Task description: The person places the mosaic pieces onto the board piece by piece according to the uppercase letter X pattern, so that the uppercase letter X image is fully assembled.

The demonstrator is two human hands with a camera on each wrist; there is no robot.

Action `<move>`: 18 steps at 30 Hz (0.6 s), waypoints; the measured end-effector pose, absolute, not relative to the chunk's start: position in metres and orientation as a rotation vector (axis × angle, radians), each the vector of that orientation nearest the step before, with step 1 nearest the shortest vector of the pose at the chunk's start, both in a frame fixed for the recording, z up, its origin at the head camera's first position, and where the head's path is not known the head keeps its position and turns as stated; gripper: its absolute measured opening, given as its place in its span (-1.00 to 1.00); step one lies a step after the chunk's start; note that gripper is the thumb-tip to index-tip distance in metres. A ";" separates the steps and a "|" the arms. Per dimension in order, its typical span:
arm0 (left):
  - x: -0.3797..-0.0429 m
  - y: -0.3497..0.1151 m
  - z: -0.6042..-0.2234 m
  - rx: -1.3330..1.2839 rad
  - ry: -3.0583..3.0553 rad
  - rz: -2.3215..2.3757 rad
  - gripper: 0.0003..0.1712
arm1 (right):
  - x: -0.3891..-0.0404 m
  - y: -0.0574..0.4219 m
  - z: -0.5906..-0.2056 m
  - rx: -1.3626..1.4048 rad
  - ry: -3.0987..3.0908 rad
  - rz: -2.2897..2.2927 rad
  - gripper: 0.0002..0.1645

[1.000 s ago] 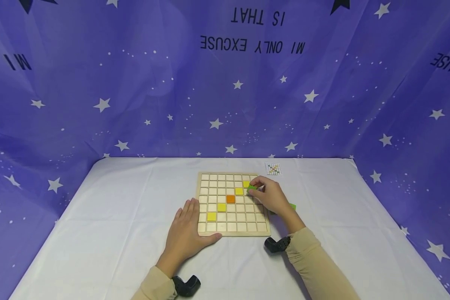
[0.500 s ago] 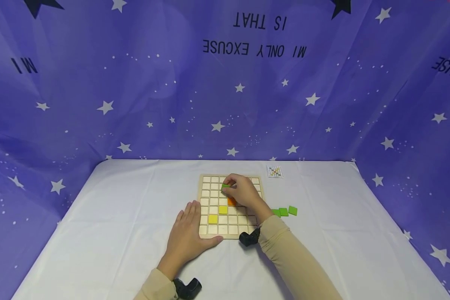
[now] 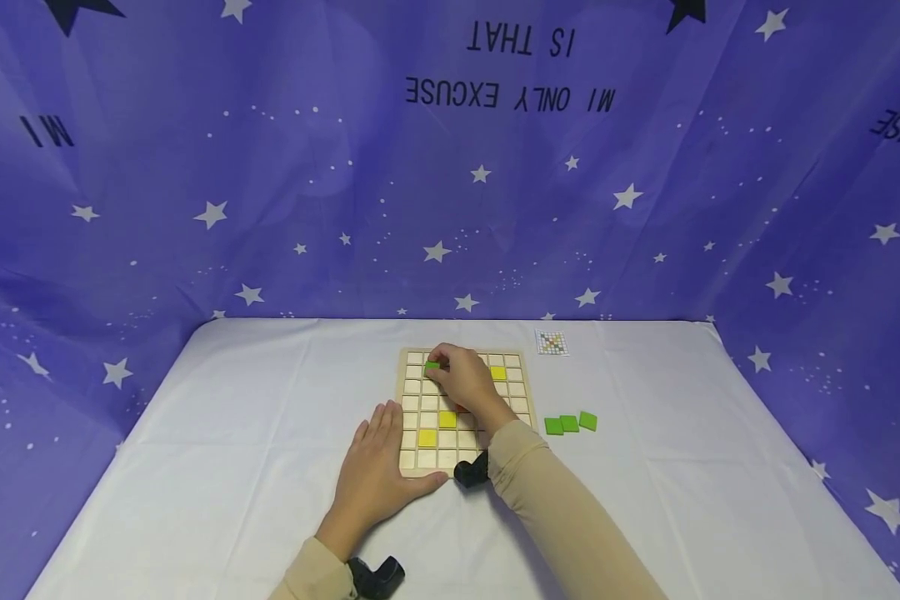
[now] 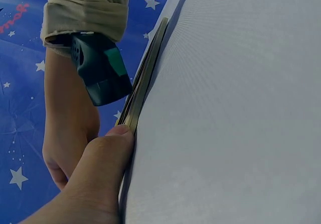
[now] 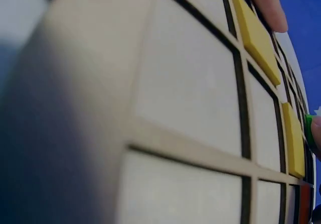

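Note:
A wooden grid board (image 3: 467,459) lies on the table. Against its left edge rest the straight fingers of my left hand (image 3: 371,462), and the thumb touches the front edge. My right hand (image 3: 468,382) pinches a green square tile (image 3: 432,366) over a back-left cell; whether it touches the board I cannot tell. Yellow tiles (image 3: 447,420) sit in a diagonal of cells. An orange tile (image 3: 461,408) is mostly hidden beneath my right hand. In the right wrist view, yellow tiles (image 5: 256,38) lie in the grid, and the green tile (image 5: 311,128) shows at the right edge.
To the right of the board lie three green tiles (image 3: 568,423). A small card with a coloured grid pattern (image 3: 552,342) is behind them. A purple curtain with stars (image 3: 435,167) stands behind the white table (image 3: 682,500).
My right hand has moved left across the board with the green tile, from the right side to the back left. The left hand stays in place.

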State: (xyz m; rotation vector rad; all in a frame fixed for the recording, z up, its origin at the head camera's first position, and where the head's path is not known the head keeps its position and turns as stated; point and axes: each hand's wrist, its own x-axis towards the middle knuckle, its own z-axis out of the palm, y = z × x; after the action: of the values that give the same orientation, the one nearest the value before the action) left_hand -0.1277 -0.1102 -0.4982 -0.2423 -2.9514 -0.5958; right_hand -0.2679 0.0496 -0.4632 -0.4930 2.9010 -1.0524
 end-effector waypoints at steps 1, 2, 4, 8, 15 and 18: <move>-0.128 -0.110 -0.498 -0.243 -2.951 -0.594 0.53 | -0.268 0.049 -0.463 -0.489 2.910 -1.035 -0.83; -0.128 -0.110 -0.498 -0.244 -2.947 -0.594 0.53 | -0.269 0.049 -0.464 -0.491 2.920 -1.016 -0.83; -0.128 -0.110 -0.499 -0.247 -2.939 -0.592 0.53 | -0.269 0.048 -0.464 -0.489 2.934 -0.982 -0.82; -0.128 -0.110 -0.498 -0.250 -2.933 -0.590 0.53 | -0.270 0.046 -0.463 -0.493 2.951 -0.917 -0.78; -0.127 -0.110 -0.499 -0.257 -2.936 -0.590 0.52 | -0.269 0.044 -0.462 -0.513 2.982 -0.793 -0.75; -0.127 -0.110 -0.499 -0.251 -2.939 -0.588 0.53 | -0.268 0.045 -0.461 -0.530 2.988 -0.746 -0.73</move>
State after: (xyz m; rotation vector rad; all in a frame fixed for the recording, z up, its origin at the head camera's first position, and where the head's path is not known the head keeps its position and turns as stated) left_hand -0.1274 -0.1100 -0.4989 -0.2514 -2.9388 -0.5878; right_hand -0.2676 0.0449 -0.4614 -0.5298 2.9881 -0.7462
